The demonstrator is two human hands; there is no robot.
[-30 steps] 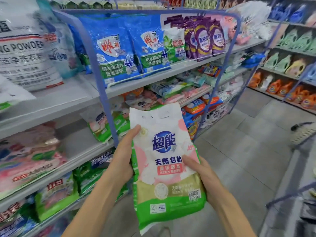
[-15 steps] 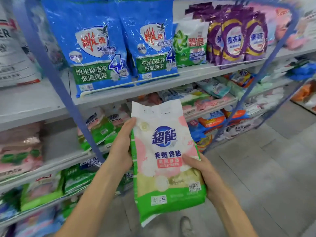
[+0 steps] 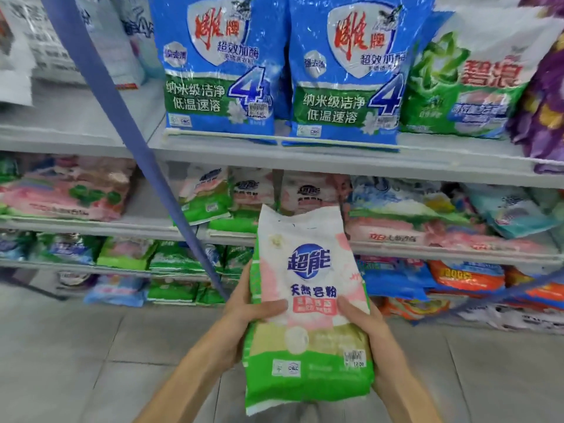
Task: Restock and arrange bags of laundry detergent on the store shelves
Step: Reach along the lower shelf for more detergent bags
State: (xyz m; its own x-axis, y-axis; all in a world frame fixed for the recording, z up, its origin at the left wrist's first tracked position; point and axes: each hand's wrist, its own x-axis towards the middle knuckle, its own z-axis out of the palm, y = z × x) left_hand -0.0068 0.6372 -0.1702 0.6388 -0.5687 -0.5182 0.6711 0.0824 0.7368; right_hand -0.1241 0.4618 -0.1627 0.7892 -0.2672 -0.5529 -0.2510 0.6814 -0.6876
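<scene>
I hold a white, pink and green detergent bag [image 3: 308, 300] upright in front of the shelves. My left hand [image 3: 247, 306] grips its left edge, thumb across the front. My right hand [image 3: 364, 325] grips the right edge lower down, thumb on the front. Matching white and green bags [image 3: 210, 196] stand on the middle shelf [image 3: 232, 235] just behind the top of the held bag.
Two big blue bags [image 3: 219, 68] and a green and white bag [image 3: 467, 83] stand on the upper shelf [image 3: 335, 160]. A slanted blue bar [image 3: 128, 129] crosses in front of the shelves. Pink bags [image 3: 67, 190] lie at left; lower shelves hold several mixed bags. Grey floor tiles lie below.
The view has turned to face the shelves and come closer. My left hand has slid down the bag's edge, its thumb now across the front. Both hands keep hold of the bag.
</scene>
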